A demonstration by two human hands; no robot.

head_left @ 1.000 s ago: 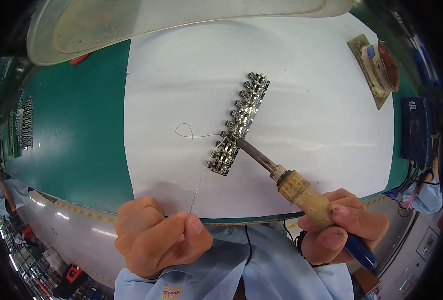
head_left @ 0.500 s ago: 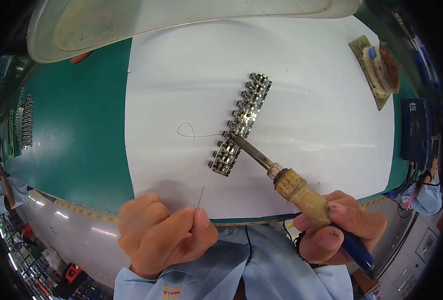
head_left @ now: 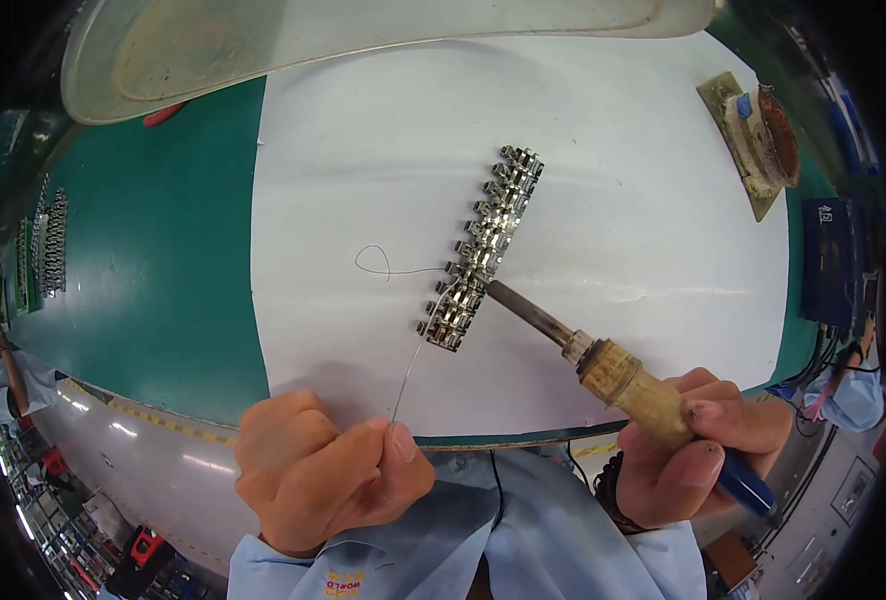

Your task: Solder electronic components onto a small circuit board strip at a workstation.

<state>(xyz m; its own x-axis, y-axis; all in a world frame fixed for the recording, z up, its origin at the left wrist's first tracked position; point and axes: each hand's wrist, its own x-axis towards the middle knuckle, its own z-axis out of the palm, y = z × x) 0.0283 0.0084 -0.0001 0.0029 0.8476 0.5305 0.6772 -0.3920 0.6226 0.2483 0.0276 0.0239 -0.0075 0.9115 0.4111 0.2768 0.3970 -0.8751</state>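
Left hand [head_left: 333, 475] first: I've got thumb and index finger pinched on a thin wire [head_left: 409, 375], the other fingers curled in. Right hand [head_left: 698, 470] is wrapped round the handle of the iron [head_left: 613, 372], thumb and fingers pressing on the pale part, blue end poking out below. So both grips are loaded.

Progress-wise I'd call it partway, just judging from how stuff sits: the wire runs up to the strip [head_left: 483, 250], the iron's tip is right at the strip's right edge, and neither one is put down. Couldn't tell you from this feed if the tip is actually touching, though. Also can't read which spots along the strip are finished and which are left, it's all shiny little metal bits from up here.

As for where the strip is: neither hand has hold of it. It lies at a slant on the white paper [head_left: 603, 200], ahead of and between my hands, near end to the left, far end to the right. A thin loop [head_left: 418, 271] lies off its left side; no idea if it's the same piece of wire.

Further out there's the green bench [head_left: 153, 220], more strips [head_left: 55, 245] far left, a round holder [head_left: 758, 145] upper right, and a blue box [head_left: 831, 260] below that.
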